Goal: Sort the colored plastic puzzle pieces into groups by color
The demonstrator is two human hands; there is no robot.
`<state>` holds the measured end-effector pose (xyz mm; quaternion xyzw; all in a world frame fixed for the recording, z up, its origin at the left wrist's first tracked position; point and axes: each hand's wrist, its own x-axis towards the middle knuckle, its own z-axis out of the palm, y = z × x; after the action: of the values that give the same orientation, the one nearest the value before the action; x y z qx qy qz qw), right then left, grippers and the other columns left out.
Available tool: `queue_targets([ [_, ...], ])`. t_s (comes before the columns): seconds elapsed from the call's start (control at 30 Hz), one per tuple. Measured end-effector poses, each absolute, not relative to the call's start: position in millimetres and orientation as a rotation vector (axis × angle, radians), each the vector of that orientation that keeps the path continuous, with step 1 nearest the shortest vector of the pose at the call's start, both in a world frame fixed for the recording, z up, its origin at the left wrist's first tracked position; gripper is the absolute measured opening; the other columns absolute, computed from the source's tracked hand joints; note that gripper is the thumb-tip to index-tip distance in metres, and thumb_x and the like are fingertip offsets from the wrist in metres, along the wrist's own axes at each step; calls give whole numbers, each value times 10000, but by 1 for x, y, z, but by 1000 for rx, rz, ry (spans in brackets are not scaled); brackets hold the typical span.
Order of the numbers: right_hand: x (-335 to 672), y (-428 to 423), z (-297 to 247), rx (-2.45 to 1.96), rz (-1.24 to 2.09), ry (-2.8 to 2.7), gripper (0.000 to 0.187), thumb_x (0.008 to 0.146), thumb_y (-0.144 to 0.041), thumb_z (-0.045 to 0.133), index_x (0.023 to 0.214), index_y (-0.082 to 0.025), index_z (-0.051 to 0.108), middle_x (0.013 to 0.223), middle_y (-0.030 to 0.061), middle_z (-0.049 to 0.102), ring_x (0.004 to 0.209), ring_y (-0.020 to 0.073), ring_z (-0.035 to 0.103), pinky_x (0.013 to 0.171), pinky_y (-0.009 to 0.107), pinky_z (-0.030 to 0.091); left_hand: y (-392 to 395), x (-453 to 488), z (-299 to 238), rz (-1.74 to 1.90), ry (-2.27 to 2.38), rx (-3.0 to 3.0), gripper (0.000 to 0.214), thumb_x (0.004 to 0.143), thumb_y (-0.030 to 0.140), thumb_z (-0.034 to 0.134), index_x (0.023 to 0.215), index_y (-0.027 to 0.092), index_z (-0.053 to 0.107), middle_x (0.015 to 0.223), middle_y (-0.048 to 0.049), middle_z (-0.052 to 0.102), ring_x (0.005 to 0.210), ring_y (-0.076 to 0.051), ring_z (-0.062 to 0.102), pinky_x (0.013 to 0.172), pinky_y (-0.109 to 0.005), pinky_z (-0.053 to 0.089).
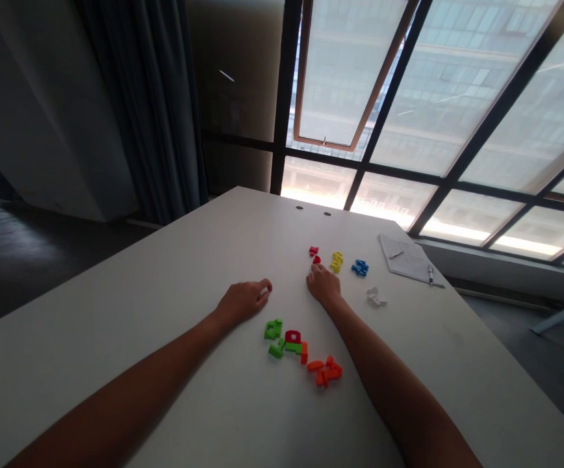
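My left hand (242,303) rests curled on the white table (179,273), with a small white plastic piece (263,293) showing at its fingertips. My right hand (323,286) lies a short way to its right, fingertips at a small red plastic piece (316,260). Whether those fingers grip it is hard to see. Beyond them are a red piece (314,251), a yellow stack (336,262), a blue piece (360,267) and a white piece (375,297). Nearer me, between my forearms, lie green (273,329), red (292,337) and orange (328,372) pieces.
Sheets of notepaper (406,259) with a pen (431,275) lie near the table's far right edge. Two small holes (314,210) mark the far corner area. A large window (457,97) stands behind the table, and a dark floor lies below both sides.
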<state>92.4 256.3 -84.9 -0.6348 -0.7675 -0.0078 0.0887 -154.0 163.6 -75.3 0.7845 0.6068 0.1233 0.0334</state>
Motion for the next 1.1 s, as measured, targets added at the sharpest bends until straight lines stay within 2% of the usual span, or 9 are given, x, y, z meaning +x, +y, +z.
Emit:
queue_targets([
  [0.2,91,271,-85,-1946,37,-2266,443,1026,-321,345,1356,-122,565,1359,217,606,1140,283,645,923,379,477,162,-153,-72,385,1868,2353,245,978,388,469,1113,297,651,896,-23,740,790,-196,668,700,-276,420],
  [0.47,92,281,-91,-1941,77,-2252,502,1016,-294,306,1445,-142,517,1403,206,593,1164,332,630,987,494,437,164,-154,-76,381,1859,2367,240,976,393,469,1113,304,645,903,-16,739,763,-193,659,707,-276,406],
  [0.67,88,285,-86,-1964,63,-2230,475,1007,-244,329,1430,-146,522,1417,196,585,1132,320,648,936,466,479,162,-154,-73,385,1852,2365,241,981,393,461,1113,304,642,890,-14,739,743,-185,656,676,-270,394],
  [0.8,85,271,-85,-1952,31,-2214,438,1022,-247,331,1367,-116,566,1404,210,586,1106,281,662,904,392,501,161,-155,-72,403,1848,2373,239,986,398,457,1110,303,637,896,-17,741,738,-187,659,664,-272,392],
  [0.93,89,249,-81,-1862,34,-2265,370,1018,-267,385,1286,-208,634,1399,115,620,1112,223,671,920,328,506,160,-154,-71,403,1851,2377,229,984,394,463,1105,309,638,899,-16,743,746,-191,667,666,-273,399],
  [1.03,96,229,-78,-1752,58,-2325,360,993,-287,460,1303,-312,641,1443,8,600,1183,190,648,978,305,496,160,-154,-71,394,1853,2365,235,985,392,462,1120,311,636,909,-16,745,753,-187,669,681,-268,408],
  [1.1,103,215,-79,-1629,153,-2341,358,960,-277,510,1273,-343,672,1400,-39,635,1211,172,637,1032,292,471,161,-154,-72,401,1844,2370,238,988,390,458,1123,310,636,916,-18,746,759,-189,670,681,-267,408],
])
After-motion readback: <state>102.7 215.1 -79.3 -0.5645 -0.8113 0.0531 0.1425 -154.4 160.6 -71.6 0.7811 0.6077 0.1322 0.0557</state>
